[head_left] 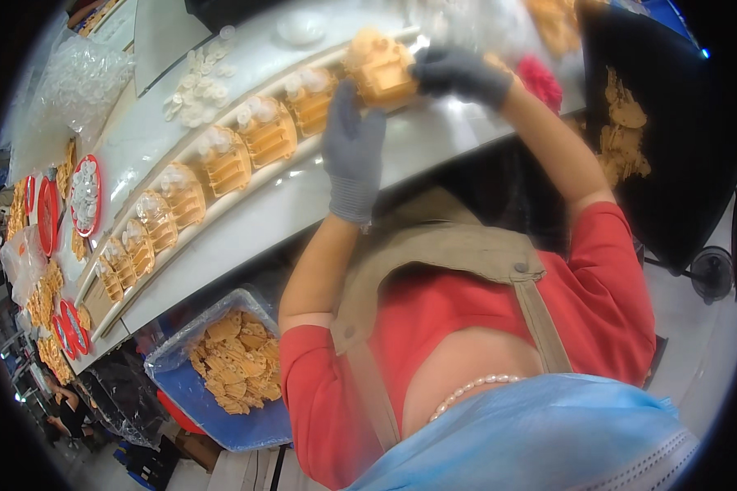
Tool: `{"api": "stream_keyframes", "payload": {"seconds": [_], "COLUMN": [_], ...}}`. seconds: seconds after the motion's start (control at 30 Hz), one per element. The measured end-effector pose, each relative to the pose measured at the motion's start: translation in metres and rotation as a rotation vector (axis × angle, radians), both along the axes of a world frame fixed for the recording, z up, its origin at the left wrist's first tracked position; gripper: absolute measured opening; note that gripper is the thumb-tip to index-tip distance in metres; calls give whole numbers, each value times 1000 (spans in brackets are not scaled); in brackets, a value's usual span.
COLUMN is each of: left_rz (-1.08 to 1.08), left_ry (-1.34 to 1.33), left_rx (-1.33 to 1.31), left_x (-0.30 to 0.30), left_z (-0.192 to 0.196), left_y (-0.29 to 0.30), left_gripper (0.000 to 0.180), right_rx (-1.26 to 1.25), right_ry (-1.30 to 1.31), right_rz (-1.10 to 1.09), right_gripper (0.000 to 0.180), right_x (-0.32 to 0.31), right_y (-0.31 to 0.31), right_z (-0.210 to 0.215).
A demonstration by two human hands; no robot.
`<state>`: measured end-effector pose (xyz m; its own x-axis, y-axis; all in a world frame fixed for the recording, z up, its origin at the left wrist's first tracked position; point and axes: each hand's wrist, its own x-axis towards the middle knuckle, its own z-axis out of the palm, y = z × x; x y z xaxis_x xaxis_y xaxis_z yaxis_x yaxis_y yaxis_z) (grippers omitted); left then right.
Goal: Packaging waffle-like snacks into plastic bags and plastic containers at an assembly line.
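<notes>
Both my hands wear grey gloves above a white worktable. My right hand point(464, 75) has its fingers closed at the right edge of an orange moulded plastic part point(383, 72), whose surface has raised compartments. Close to that part's lower left side is my left hand point(354, 151), fingers stretched upward; whether they touch it I cannot tell. A curved row of similar orange plastic parts point(268, 135) runs away to the left between two pale rails point(213, 203), with clear pieces on top of them. Motion smears the right fingertips.
Loose clear round pieces point(198, 86) lie behind the row. Further left are red-rimmed dishes point(98, 196) and a clear plastic bag point(86, 82). A blue bin point(172, 397) of flat orange pieces stands below the table edge. On the right is a black surface point(671, 164) with orange pieces.
</notes>
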<state>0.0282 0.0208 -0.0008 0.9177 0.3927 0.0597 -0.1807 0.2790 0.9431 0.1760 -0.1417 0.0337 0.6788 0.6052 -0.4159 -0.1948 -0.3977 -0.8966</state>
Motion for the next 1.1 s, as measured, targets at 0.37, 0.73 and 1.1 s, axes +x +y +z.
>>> {"api": "stream_keyframes", "payload": {"seconds": [0.37, 0.73, 1.1], "left_rz": [-39, 7, -94], "left_ry": [25, 54, -117], "left_rx": [-3, -39, -216], "left_x": [5, 5, 12], "left_z": [5, 6, 33], "left_y": [-2, -1, -11], "left_gripper": [50, 49, 41], "right_rx": [-298, -75, 345], "right_ry": [-116, -109, -189], "right_rz": [158, 84, -67], "right_gripper": [41, 49, 50], "right_x": [20, 24, -10], "right_y": [13, 38, 5], "right_z": [-3, -14, 10]}}
